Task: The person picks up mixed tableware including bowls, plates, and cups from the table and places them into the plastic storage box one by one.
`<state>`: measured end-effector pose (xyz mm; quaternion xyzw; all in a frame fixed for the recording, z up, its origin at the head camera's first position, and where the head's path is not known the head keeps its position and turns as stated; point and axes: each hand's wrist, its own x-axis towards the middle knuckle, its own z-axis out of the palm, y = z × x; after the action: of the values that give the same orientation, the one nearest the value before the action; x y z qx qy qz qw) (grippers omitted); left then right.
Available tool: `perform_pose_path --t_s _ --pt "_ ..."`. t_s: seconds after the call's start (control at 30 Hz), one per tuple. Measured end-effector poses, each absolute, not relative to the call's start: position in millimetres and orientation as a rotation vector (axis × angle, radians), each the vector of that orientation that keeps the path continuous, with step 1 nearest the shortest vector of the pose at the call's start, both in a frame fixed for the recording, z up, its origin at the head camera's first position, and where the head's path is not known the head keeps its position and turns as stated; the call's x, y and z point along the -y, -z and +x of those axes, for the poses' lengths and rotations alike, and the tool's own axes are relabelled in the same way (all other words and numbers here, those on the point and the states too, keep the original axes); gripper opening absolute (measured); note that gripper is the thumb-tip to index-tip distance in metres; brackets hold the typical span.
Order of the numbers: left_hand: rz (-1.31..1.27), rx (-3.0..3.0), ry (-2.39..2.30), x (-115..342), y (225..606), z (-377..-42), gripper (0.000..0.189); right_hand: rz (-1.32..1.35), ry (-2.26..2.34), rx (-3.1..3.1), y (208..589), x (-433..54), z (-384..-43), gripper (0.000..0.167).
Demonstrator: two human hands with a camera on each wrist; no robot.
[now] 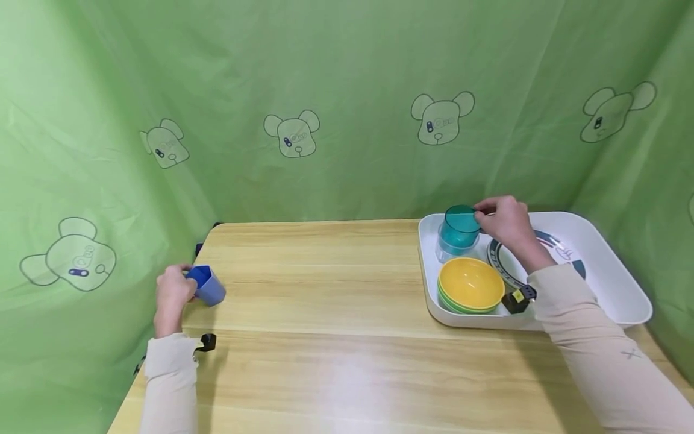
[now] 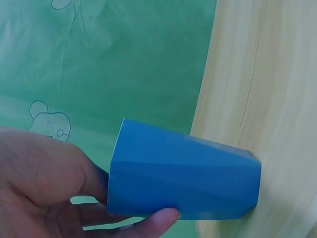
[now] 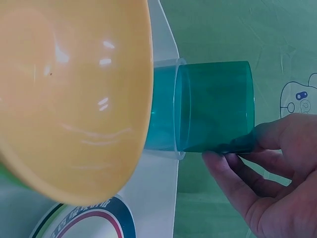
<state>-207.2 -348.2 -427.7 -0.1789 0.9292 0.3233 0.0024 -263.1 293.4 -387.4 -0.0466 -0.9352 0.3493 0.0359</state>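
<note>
At the table's left side my left hand (image 1: pixel 173 290) pinches a blue faceted cup (image 1: pixel 210 288) by its rim side. The cup leans, its base close over the wood; in the left wrist view a fingertip (image 2: pixel 166 218) lies along the cup's side. Over the tray, my right hand (image 1: pixel 506 222) holds a translucent teal cup (image 1: pixel 459 226) by its side near the rim. The teal cup's lower part sits inside a clear cup (image 1: pixel 441 251), as the right wrist view also shows.
A white tray (image 1: pixel 623 295) stands at the table's right. In it, a yellow bowl (image 1: pixel 472 283) tops stacked green bowls (image 1: pixel 452 306) beside a patterned plate (image 1: pixel 558 246). Green curtain (image 1: pixel 358 72) surrounds the wooden table (image 1: pixel 325 301) at the back and sides.
</note>
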Motion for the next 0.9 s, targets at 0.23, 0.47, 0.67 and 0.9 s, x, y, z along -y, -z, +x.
perform_pose_path --t_s 0.23,0.47,0.67,0.9 --pt "-0.513 -3.018 -0.941 344 429 -213 0.049 -0.151 -1.100 2.859 386 -293 -261 0.033" --pt "-0.486 -3.046 -1.003 336 430 -217 0.046 -0.136 -1.078 2.856 388 -294 -259 0.033" --pt "-0.434 -3.029 -1.073 329 423 -219 0.046 -0.124 -1.076 2.854 386 -294 -257 0.035" --pt "-0.387 -3.047 -1.068 315 417 -225 0.045 -0.097 -1.055 2.848 379 -292 -255 0.036"
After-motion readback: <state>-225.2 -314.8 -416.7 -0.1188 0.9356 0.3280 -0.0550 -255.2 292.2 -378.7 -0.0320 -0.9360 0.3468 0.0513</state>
